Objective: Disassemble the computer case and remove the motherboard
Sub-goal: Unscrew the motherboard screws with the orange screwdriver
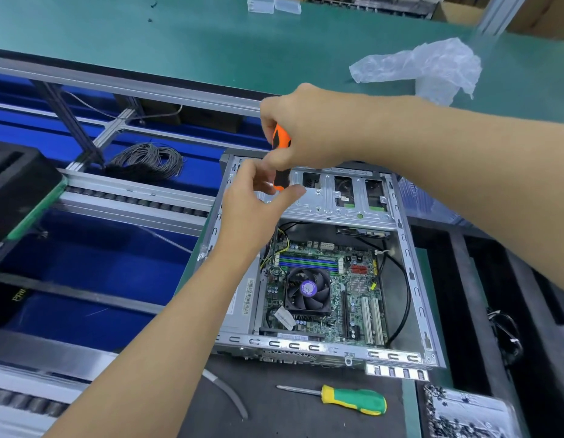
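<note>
Computer case [410,273]: lying open-side up on the dark mat [306,415], centre right of the scene, side panel off; metal frame bare along all edges.

Motherboard [325,295]: seated in the floor of the case, toward its near half; black fan [307,289] with a purple centre label on its left part; blue and green memory slots just beyond the fan; white expansion slots to the right; a black cable [405,292] loops along the right inner wall.

Drive cage [343,197]: silver metal plate spanning the far end of the case, with cut-out windows.

Right hand [306,128]: fingers curled tight round the handle of an orange and black screwdriver [280,139], held upright over the far left corner of the drive cage; the tip is hidden behind the left hand.

Left hand [258,197]: fingers loosely spread, thumb and fingertips close around the lower part of the orange and black screwdriver; whether they actually pinch it cannot be told.

Green and yellow screwdriver [353,399]: lying flat on the mat, near side of the case, shaft pointing left; untouched.

Tray of screws [464,415]: near right corner.

Crumpled clear plastic bag [429,66]: on the green table [179,36], far right.

Coil of grey wire [147,159]: left, beyond the roller track [132,200].
</note>
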The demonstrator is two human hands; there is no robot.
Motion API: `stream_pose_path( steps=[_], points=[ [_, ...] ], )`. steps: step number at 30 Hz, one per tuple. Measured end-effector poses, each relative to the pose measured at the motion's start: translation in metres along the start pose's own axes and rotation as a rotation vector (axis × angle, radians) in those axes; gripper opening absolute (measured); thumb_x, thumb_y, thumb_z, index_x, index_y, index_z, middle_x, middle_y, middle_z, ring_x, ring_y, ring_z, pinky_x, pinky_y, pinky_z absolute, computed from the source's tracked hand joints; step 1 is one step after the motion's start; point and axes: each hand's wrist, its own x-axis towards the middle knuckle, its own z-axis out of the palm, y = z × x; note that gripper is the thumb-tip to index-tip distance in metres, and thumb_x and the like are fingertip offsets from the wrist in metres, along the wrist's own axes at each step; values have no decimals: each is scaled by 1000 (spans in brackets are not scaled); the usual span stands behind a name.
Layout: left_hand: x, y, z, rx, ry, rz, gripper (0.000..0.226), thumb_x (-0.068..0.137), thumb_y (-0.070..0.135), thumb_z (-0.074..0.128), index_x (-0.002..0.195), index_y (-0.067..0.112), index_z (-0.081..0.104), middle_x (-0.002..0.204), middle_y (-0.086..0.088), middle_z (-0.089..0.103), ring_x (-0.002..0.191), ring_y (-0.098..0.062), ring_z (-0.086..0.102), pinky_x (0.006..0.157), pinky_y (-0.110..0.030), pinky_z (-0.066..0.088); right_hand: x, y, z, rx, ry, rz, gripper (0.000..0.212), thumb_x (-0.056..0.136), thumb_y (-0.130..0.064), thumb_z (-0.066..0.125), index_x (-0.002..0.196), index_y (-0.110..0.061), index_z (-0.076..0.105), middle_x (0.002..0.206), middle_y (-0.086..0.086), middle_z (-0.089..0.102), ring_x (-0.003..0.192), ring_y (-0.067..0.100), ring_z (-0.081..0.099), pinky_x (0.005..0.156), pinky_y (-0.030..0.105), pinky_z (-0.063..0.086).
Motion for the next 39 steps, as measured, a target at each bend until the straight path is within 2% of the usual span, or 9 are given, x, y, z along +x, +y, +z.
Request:
stream_pose_path(
  steps=[4, 10, 14, 18, 21, 25, 31, 35, 39],
  points=[
    [-4, -9, -1, 28, -55, 38, 15, 90, 31, 67, 105, 27, 65, 87, 17, 66, 60, 0, 50, 63, -27, 40, -3, 3, -2, 141, -64, 0, 41, 77, -44, 73, 105, -33, 45, 87, -12, 52, 76, 7, 51, 55, 30, 36],
    [3, -6, 2, 61, 31, 6, 26, 80, 26, 78, 94, 35, 57, 74, 18, 63, 72, 6, 59, 62, -7, 40, -3, -1, 4, 16, 55, 32, 53, 76, -74, 57, 97, -26, 45, 80, -6, 45, 68, 15, 49, 52, 30, 32],
    [2, -7, 0, 60, 39, 14, 34, 74, 32, 82, 89, 26, 52, 78, 14, 66, 71, 4, 60, 60, -14, 40, -5, -1, 6, 135, 36, -11, 37, 81, -45, 70, 100, -26, 45, 78, -10, 48, 68, 10, 50, 50, 29, 33],
    [-1, -9, -3, 35, -9, 46, 18, 89, 33, 68, 105, 25, 67, 85, 14, 68, 63, 2, 53, 63, -25, 41, -8, 3, 1, 243, -21, 7, 41, 77, -32, 76, 106, -32, 47, 92, -7, 59, 80, 7, 54, 61, 31, 45],
    [2, -8, -3, 37, 53, 13, 18, 85, 34, 73, 95, 23, 64, 78, 20, 64, 73, 0, 60, 66, -21, 43, -8, 1, 5, 299, -2, 34, 47, 74, -45, 77, 108, -30, 48, 97, -6, 62, 87, 17, 60, 70, 35, 52],
    [2, -5, 0, 11, 69, -1, 35, 76, 36, 80, 92, 21, 53, 81, 14, 65, 76, -2, 62, 64, -22, 46, -7, -1, 13, 175, 97, 66, 51, 79, -59, 67, 105, -21, 46, 89, 2, 57, 77, 26, 58, 62, 36, 49],
    [-1, -23, -8, 18, -67, -71, 50, 71, 33, 85, 110, 27, 54, 96, 9, 67, 83, -4, 63, 65, -10, 44, -12, 3, 17, 203, 175, 109, 38, 84, -43, 66, 105, -16, 50, 86, 4, 58, 70, 25, 57, 61, 35, 51],
    [-1, -42, -14, 129, -191, -126, 51, 71, 32, 85, 114, 26, 57, 99, 11, 66, 84, 2, 62, 75, -21, 51, -16, 15, 12, 273, 204, 158, 35, 84, -40, 65, 103, -13, 52, 81, 4, 63, 67, 24, 67, 63, 40, 56],
    [2, -56, -17, 272, -343, -181, 57, 69, 36, 86, 118, 28, 57, 105, 13, 63, 94, 4, 59, 78, -18, 46, -21, 30, 2, 375, 259, 240, 33, 84, -38, 66, 101, -13, 52, 78, 0, 66, 53, 16, 69, 49, 30, 54]
  ],
)
